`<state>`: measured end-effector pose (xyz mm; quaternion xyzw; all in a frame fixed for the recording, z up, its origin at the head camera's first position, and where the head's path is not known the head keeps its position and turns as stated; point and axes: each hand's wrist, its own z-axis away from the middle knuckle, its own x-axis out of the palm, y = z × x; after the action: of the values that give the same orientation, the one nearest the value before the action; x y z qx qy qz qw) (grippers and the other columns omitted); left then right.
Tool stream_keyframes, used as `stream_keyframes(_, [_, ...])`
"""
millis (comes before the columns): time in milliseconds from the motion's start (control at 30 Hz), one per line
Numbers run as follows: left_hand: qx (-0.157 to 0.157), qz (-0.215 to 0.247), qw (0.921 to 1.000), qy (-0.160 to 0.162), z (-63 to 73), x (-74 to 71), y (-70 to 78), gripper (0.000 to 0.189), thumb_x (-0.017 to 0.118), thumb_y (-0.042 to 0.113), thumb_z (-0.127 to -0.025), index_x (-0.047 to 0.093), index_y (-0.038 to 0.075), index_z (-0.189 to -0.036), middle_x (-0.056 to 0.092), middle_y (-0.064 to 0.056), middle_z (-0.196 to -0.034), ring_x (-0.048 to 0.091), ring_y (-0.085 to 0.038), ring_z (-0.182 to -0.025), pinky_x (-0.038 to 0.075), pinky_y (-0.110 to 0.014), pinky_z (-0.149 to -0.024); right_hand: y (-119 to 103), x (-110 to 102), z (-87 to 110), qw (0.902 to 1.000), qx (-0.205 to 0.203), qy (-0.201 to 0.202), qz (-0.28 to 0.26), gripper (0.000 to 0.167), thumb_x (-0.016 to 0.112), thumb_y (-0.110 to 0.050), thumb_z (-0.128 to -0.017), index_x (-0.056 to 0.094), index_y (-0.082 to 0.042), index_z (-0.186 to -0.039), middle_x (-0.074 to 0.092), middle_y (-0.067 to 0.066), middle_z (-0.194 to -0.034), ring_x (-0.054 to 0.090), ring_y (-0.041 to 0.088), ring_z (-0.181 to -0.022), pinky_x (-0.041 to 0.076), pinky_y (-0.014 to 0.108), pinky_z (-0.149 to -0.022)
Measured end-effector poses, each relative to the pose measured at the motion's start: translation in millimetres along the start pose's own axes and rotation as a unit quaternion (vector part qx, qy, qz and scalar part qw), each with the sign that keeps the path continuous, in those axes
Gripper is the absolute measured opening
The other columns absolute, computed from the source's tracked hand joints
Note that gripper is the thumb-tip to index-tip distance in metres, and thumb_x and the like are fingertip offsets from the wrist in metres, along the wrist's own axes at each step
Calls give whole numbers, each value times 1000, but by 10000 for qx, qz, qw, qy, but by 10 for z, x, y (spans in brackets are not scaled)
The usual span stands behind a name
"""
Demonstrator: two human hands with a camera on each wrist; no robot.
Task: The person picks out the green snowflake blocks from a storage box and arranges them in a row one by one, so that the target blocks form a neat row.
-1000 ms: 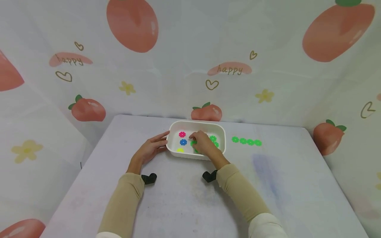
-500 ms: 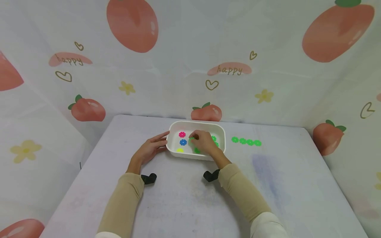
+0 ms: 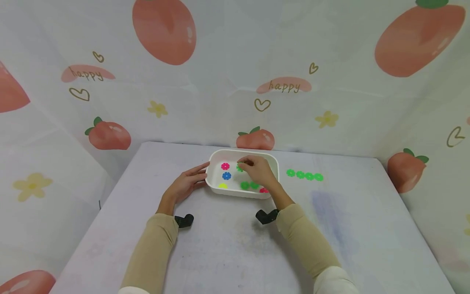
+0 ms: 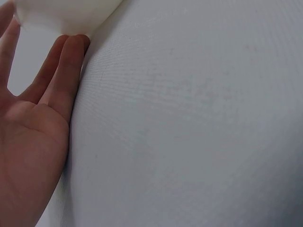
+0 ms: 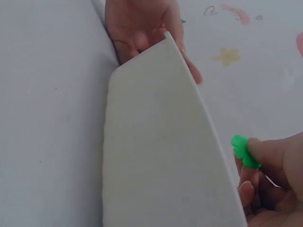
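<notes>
A white plastic basin (image 3: 238, 193) stands on the table. My left hand (image 3: 185, 185) rests against its left end with straight fingers; in the left wrist view the fingertips of that hand (image 4: 28, 137) touch the wall. Over the basin, my right hand (image 3: 261, 173) pinches a green flower-shaped disc (image 5: 245, 151) between thumb and fingers. Inside lie a pink disc (image 3: 225, 166), a blue disc (image 3: 226, 176), a yellow disc (image 3: 222, 186), green discs (image 3: 244, 185) and another pink disc (image 3: 264, 190). The right forearm hides part of the basin's right side.
Right of the basin, several green discs (image 3: 300, 174) lie in a row on the white table (image 3: 220, 253). A printed cloth backdrop (image 3: 213, 90) rises behind the table. Black wrist mounts (image 3: 267, 217) stick out inward from both sleeves.
My right hand has picked up a green disc and moved up and to the right, uncovering green discs and a pink one in the basin. The left hand has stayed put.
</notes>
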<state>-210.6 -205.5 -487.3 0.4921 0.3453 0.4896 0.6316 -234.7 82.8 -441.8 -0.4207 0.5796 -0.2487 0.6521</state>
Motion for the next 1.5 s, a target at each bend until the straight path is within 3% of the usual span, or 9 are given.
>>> stream_keyframes(400, [-42,-4,10000,19,-14,5,-5,55,60,20,-103,44,26,-156,44,-11,-160,50,-22,-139,38,-48,-123,74,-219,113,9991,243,125,-319,22,65,-30,-100,75,-16,-114,74,4,-107,64,21,-98,57,31,-86])
stream_keyframes(667, [-8,-15,10000,26,-7,8,-5,55,59,20,-103,44,25,-156,44,-12,-159,53,-18,-134,38,-47,-123,145,-386,190,9950,587,400,-707,28,66,-36,-100,75,-18,-120,73,6,-112,62,26,-100,54,29,-82])
stream_keyframes(1000, [-43,-80,9999,67,-10,3,-11,55,60,23,-103,45,27,-155,45,-10,-159,53,-18,-135,40,-45,-122,225,-588,292,9886,797,695,-1074,31,65,-34,-101,73,-14,-122,70,12,-112,59,44,-108,56,47,-92])
stream_keyframes(1233, [-14,-33,10000,20,-10,-2,-13,55,61,22,-103,44,26,-156,45,-11,-159,54,-17,-133,38,-47,-123,335,-692,335,9858,1009,928,-970,31,63,-33,-102,72,-12,-123,70,10,-115,60,29,-100,55,30,-82])
stream_keyframes(1500, [-14,-76,10000,25,-7,-1,-10,56,61,23,-102,44,26,-156,44,-11,-160,52,-20,-136,37,-48,-123,522,-741,383,9842,1048,1093,-914,30,60,-32,-104,71,-11,-123,69,11,-116,58,21,-99,58,39,-89])
